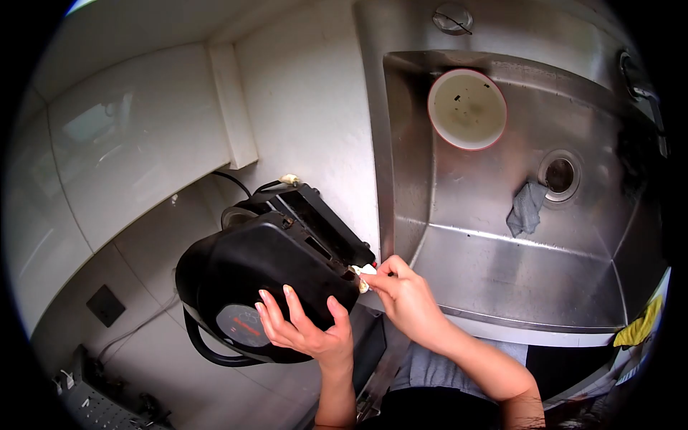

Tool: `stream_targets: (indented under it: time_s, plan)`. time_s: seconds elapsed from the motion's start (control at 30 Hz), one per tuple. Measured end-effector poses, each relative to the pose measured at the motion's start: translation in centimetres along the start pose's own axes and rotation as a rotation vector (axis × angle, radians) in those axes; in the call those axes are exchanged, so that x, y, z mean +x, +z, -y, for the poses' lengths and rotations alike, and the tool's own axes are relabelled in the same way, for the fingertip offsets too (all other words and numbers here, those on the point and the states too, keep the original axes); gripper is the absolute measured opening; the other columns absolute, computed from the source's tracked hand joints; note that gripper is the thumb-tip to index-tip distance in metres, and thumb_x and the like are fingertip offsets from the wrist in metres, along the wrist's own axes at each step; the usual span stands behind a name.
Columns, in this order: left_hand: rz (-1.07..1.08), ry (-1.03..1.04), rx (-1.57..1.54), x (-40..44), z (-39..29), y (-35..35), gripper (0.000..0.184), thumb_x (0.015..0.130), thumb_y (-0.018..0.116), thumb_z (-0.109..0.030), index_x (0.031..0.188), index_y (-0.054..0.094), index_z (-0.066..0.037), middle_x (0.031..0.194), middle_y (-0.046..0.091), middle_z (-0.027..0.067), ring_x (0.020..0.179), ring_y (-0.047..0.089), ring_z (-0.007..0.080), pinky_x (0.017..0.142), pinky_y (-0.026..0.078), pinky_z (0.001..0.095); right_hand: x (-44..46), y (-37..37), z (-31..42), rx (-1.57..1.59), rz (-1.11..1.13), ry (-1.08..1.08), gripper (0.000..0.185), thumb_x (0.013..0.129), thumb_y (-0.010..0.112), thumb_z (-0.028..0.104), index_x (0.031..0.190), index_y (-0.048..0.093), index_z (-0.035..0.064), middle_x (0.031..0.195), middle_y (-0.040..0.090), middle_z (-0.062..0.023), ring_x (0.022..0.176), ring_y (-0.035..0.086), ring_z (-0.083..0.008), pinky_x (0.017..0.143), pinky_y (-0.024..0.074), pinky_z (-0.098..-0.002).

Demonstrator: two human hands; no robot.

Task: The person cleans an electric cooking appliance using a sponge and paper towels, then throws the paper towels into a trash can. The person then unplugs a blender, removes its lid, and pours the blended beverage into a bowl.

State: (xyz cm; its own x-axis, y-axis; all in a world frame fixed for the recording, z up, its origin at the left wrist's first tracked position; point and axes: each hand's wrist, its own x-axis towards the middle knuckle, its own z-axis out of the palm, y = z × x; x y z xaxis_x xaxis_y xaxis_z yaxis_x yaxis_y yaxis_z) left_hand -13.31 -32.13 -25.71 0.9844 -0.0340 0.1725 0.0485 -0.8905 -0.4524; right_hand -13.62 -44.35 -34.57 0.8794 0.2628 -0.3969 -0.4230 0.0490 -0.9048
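Note:
A black appliance (265, 265) with a round grey panel and red lettering lies tilted on the white counter beside the sink. My left hand (308, 326) rests against its side, fingers spread. At the appliance's right edge, my right hand (405, 294) pinches a small crumpled white piece (364, 270), which looks like tissue or cloth and touches the edge of a slot. Brownish stains show on the piece and around the slot. Another small whitish wad (289, 178) lies at the appliance's far end.
In the steel sink (494, 279) stand a red-rimmed bowl (467, 110) of cloudy water with dark bits and a grey cloth (527, 209) by the drain (560, 175). A yellow cloth (638, 324) hangs at the right. A black cord runs behind the appliance.

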Motion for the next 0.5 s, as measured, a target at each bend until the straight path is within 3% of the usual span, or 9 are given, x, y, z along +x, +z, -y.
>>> stream_targets:
  time_s: [0.23,0.5]
  plan:
    - [0.028,-0.024,-0.026,0.9,0.1,-0.3,0.056,0.085,0.066,-0.032,0.132,0.059,-0.003,0.144,0.048,0.0203,0.134,0.041,0.041,0.108,0.032,0.0518,0.2,1.6,0.3,-0.04,-0.152,-0.076,0.025,0.087,0.062,-0.002,0.109,0.07,0.0057,0.097,0.054,-0.0116,0.069,0.065,-0.0304,0.058,0.054,-0.0399]
    - [0.031,-0.019,-0.091,3.0,0.7,-0.1,0.057,0.078,0.073,-0.025,0.13,0.061,-0.006,0.144,0.051,0.0156,0.131,0.045,0.0388,0.107,0.035,0.0491,1.7,2.5,0.4,-0.048,-0.185,-0.134,0.025,0.088,0.059,-0.003,0.11,0.068,0.0034,0.1,0.054,-0.0139,0.075,0.066,-0.0346,0.064,0.055,-0.0436]
